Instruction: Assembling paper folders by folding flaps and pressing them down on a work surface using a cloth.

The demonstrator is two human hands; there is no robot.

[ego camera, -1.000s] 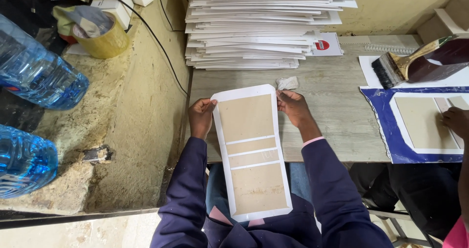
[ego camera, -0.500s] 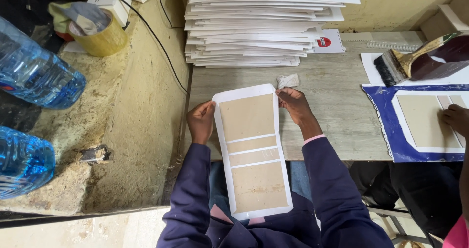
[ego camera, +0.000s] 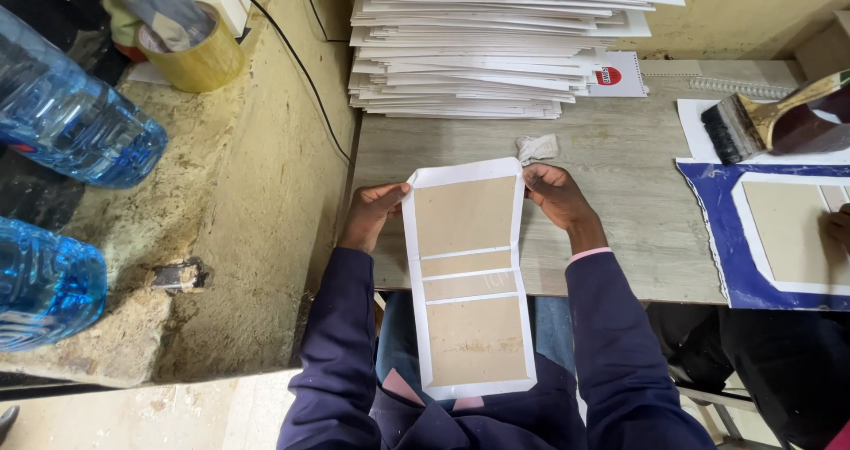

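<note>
My grey wood-grain surface (ego camera: 620, 202) carries a tall stack of white sheets (ego camera: 496, 42), a crumpled rag (ego camera: 537, 147), a blue-edged cover (ego camera: 779, 237) and a paintbrush (ego camera: 770, 124).

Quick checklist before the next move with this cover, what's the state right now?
1. Both hands on the cover: ok; left hand and right hand pinch its far corners.
2. Brown boards lie inside white border: ok.
3. Glue state: cannot tell.
4. Bare table ahead: ok, though a crumpled scrap lies by the right hand.
5. Stack of white sheets apart from cover: ok.
6. Brush within reach: cannot tell.
</note>
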